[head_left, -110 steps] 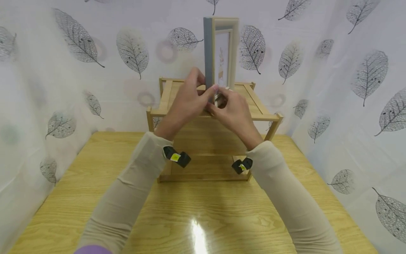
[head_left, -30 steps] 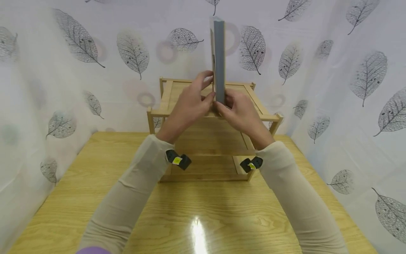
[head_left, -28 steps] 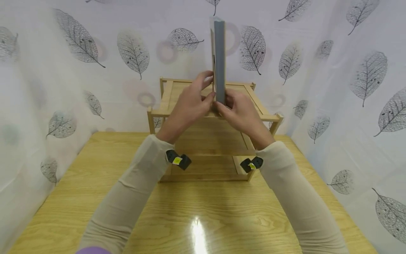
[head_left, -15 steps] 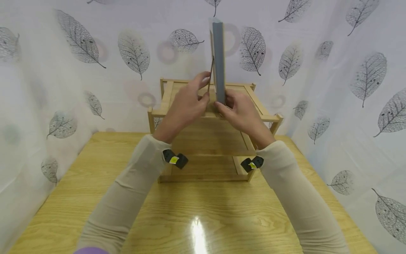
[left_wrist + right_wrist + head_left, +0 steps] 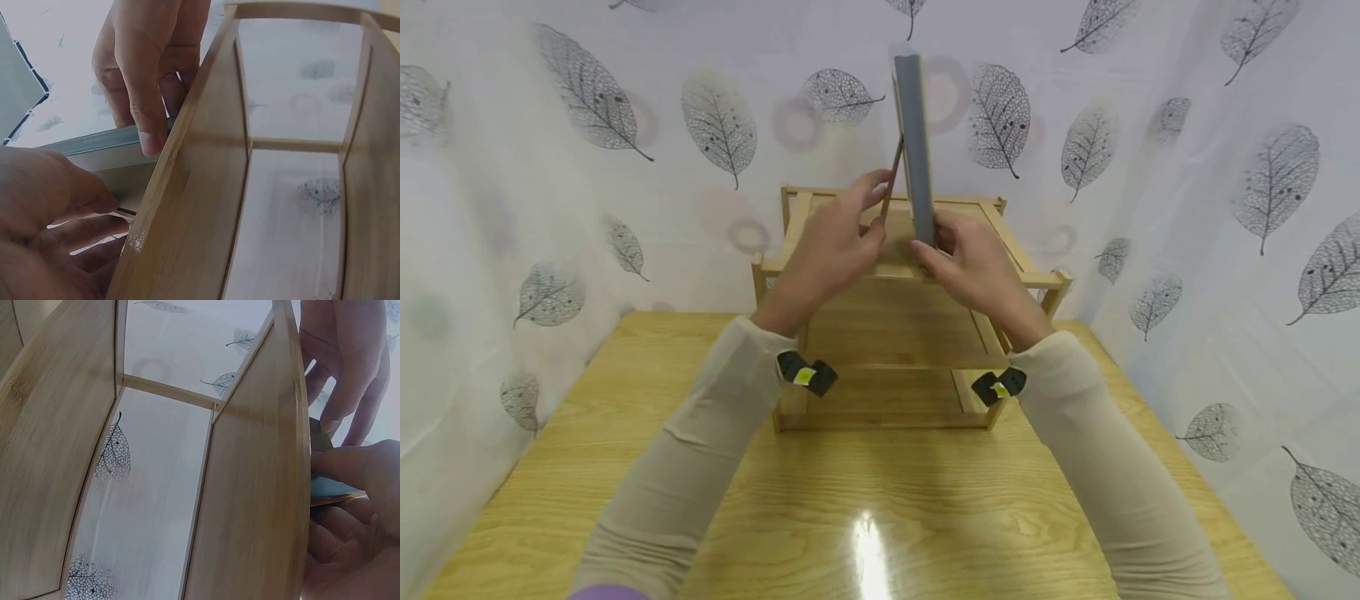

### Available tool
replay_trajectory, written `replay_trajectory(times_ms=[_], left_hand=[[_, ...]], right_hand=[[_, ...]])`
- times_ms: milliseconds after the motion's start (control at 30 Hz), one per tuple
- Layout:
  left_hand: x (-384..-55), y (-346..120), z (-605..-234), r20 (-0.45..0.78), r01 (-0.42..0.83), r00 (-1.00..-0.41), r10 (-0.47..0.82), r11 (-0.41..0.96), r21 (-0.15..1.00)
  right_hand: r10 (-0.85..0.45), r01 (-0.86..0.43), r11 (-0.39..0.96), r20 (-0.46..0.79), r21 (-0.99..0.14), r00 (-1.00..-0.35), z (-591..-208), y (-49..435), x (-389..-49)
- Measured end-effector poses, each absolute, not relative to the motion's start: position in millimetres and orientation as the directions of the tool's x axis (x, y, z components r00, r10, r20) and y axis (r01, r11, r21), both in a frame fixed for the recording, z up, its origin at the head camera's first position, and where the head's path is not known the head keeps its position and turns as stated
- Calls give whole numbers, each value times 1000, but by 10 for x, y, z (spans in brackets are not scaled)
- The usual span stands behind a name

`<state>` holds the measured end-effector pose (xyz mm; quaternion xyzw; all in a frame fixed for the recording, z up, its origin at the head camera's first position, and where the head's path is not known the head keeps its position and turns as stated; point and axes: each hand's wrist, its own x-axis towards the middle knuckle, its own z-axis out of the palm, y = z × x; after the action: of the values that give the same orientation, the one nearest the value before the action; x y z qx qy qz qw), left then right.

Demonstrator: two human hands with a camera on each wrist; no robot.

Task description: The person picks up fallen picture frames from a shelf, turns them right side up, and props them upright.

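On the head view taken as a clock, the slim rectangular frame with a blue-grey edge (image 5: 913, 142) is at twelve o'clock, above the top of a two-tier rack of pale yellowish wood (image 5: 1030, 280). It stands nearly upright, its upper end leaning a little towards eleven. The left hand (image 5: 831, 242), at ten to eleven o'clock, pinches a thin, flat brown flap (image 5: 891, 179) between thumb and fingers; this flap meets the frame at its upper end and is apart from it below. The right hand (image 5: 973, 262), at two o'clock, grips the frame near its lower end, with the thumb on the near side. Whether the frame touches the rack, I cannot tell. The rack stands on a glossy yellow wooden bench (image 5: 850, 475), and two beige sleeves (image 5: 692, 467) come from seven and four o'clock.
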<state>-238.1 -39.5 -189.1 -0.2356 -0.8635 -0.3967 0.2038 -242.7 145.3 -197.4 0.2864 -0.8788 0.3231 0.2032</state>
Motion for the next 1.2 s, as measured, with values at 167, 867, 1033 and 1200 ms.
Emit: replay_trajectory(times_ms=[167,867,1033,1200], left_hand=[[-2375,-400,-1893,553,567,-799,234,598,566],[-2378,-469,-1879,542,546,-809,229,636,546],[-2382,-472,-1885,552,537,-807,210,647,540],[-2342,-474,-1872,619,532,-773,136,671,516]], right_hand=[[-368,-623,644,534,-444,-761,-1970,1457,-2427],[-379,-624,656,530,-424,-759,-1957,1452,-2417],[-383,-628,654,530,-423,-756,-1954,1451,-2417],[-380,-628,661,540,-410,-752,-1945,1448,-2410]])
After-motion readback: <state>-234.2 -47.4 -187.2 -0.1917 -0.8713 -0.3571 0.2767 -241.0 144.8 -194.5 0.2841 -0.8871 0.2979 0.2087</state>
